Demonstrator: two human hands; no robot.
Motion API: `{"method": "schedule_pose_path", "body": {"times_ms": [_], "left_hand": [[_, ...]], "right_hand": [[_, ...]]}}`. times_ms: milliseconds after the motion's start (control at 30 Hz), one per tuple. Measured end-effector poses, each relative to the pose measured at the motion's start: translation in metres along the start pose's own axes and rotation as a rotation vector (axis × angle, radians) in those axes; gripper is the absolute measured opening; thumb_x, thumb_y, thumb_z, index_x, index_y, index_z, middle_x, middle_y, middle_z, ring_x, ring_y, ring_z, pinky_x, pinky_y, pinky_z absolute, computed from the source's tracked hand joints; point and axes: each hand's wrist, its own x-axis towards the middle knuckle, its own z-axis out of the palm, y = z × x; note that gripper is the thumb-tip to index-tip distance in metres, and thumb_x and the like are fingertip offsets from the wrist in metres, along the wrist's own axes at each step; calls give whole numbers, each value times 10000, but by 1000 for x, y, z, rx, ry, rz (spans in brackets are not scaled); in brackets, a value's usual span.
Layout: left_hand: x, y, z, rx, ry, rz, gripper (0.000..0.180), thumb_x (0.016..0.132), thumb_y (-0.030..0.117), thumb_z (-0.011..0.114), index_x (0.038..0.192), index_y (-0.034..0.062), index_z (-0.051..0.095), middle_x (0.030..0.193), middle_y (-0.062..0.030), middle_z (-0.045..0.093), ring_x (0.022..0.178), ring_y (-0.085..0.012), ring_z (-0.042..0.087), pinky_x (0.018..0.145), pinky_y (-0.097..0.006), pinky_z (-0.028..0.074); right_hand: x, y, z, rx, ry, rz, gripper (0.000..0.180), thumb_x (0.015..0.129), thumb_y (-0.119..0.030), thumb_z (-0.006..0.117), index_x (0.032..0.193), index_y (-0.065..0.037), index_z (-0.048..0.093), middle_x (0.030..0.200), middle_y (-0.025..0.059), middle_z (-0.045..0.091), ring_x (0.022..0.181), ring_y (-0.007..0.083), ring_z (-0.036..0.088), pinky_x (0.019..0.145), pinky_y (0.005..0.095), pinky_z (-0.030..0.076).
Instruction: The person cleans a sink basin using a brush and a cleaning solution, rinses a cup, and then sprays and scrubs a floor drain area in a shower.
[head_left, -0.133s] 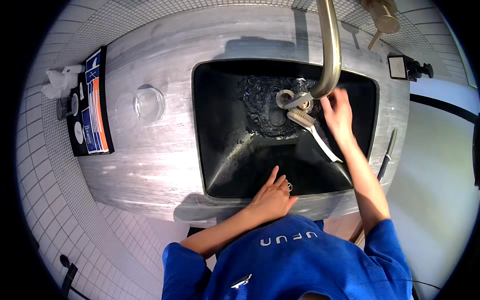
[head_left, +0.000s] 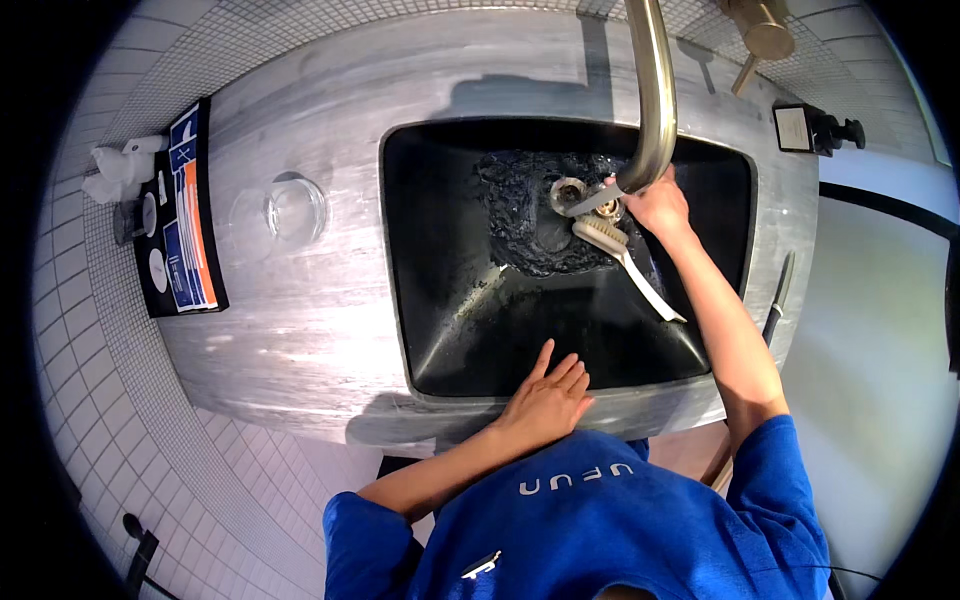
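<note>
A white-handled brush (head_left: 650,288) with pale bristles lies in the black sink (head_left: 480,345), its head beside two round pieces. One is a small round cup-like piece (head_left: 569,193); the other, a brassy ring-shaped piece (head_left: 607,207), sits close to its right. Water from the curved faucet (head_left: 654,110) runs onto them, and dark water ripples around. My right hand (head_left: 660,205) reaches behind the spout, fingertips at the brassy piece; the spout hides part of its fingers, so its grip is unclear. My left hand (head_left: 548,400) rests on the sink's front edge, fingers stretched out, holding nothing.
A clear glass bowl (head_left: 296,210) stands on the grey counter (head_left: 300,340) left of the sink. Farther left is a black tray (head_left: 150,270) with printed packets. A knife (head_left: 780,295) lies along the right edge. A dark pump bottle (head_left: 825,132) stands at the back right.
My right hand has moved left and in behind the spout, toward the brassy piece. My left hand's fingers have spread a little.
</note>
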Motion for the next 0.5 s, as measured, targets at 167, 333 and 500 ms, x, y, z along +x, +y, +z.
{"method": "schedule_pose_path", "body": {"times_ms": [167,333,500], "left_hand": [[12,-5,-27,-133,-189,-106,387,957,348,455,1169,66,613,1261,-86,576,1278,-214,447,1134,-541,86],[-5,-28,-31,-449,-115,-205,387,940,329,515,1252,106,569,1276,-76,573,1306,-238,416,1122,-543,152],[-1,-45,-42,-460,319,-444,316,926,248,551,1151,39,622,1112,-157,647,1049,-299,608,1003,-408,394]], "right_hand": [[18,28,41,195,-331,109,511,691,-377,794,1010,-40,579,953,160,668,943,304,639,825,380,486],[-9,48,8,593,195,-96,225,768,-100,744,791,-15,537,713,92,572,643,165,525,616,293,447],[-107,39,-10,512,101,-70,159,844,-26,643,802,-25,489,652,42,473,588,107,440,533,258,390]]}}
